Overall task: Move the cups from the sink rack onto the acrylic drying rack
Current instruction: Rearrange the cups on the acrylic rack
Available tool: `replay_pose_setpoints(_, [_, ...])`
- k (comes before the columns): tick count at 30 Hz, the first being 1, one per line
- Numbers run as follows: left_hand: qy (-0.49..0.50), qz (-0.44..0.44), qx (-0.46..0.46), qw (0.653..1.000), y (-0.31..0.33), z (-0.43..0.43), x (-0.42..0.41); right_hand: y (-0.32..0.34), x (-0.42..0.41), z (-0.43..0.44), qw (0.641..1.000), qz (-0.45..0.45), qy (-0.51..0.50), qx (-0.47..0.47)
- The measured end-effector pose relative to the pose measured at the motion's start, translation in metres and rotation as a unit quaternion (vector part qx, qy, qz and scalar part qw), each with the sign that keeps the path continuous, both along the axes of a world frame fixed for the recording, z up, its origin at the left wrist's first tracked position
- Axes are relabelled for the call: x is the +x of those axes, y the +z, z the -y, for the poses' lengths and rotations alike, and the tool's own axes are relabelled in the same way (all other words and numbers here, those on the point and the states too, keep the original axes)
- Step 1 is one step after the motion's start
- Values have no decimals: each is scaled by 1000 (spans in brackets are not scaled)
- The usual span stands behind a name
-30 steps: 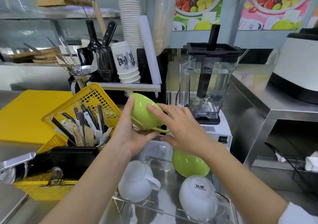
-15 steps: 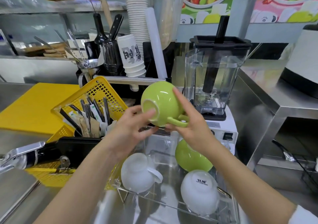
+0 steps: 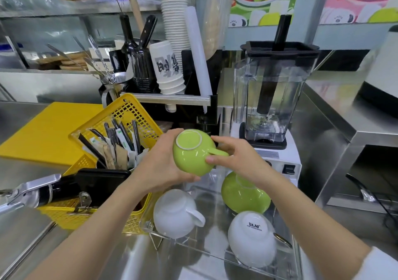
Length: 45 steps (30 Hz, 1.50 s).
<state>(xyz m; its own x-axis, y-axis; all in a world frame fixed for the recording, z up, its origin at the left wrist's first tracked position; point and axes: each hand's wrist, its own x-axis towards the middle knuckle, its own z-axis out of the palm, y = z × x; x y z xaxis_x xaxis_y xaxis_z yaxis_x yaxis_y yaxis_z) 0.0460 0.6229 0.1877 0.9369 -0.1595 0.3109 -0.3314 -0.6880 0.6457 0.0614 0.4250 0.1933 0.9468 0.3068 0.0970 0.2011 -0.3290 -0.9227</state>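
A green cup (image 3: 192,158) is held upside down, its base ring facing me, above the back left of the clear acrylic drying rack (image 3: 217,250). My left hand (image 3: 160,167) cups its left and lower side. My right hand (image 3: 238,161) pinches the handle and the cup's right side. On the rack stand three inverted cups: a white cup (image 3: 175,214) at the front left, a second green cup (image 3: 245,193) at the back right, and a white cup marked YAMI (image 3: 252,237) at the front right.
A yellow basket (image 3: 120,116) with cutlery and sachets stands left of the rack, with a black-handled tool (image 3: 49,191) lying across it. A blender (image 3: 272,99) stands behind the rack, a yellow board (image 3: 45,133) at the left, and paper cup stacks (image 3: 170,68) at the back.
The green cup has been turned from sideways to base-up and lowered toward the rack's back left. Both hands stayed on it, the right shifting onto the handle.
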Motion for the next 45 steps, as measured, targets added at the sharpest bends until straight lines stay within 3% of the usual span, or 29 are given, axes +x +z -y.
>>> replay_pose_setpoints(5, [23,-99,83,991,-10,-3,7,-17,7,-7,987,21,-20,-156])
replay_pose_setpoints(10, [57,-112,146,981,-23,3,13,-23,17,-6,971,33,-6,-238])
replay_pose_setpoints(23, [15,-122,166,978,-43,7,32,-37,23,-5,946,30,-2,-323])
replay_pose_setpoints(39, [9,-151,270,951,-32,13,31,-41,24,-9,932,29,-11,-361])
replay_pose_setpoints(45, [-9,-190,217,957,-32,9,31,-42,21,-11,932,31,-25,-361])
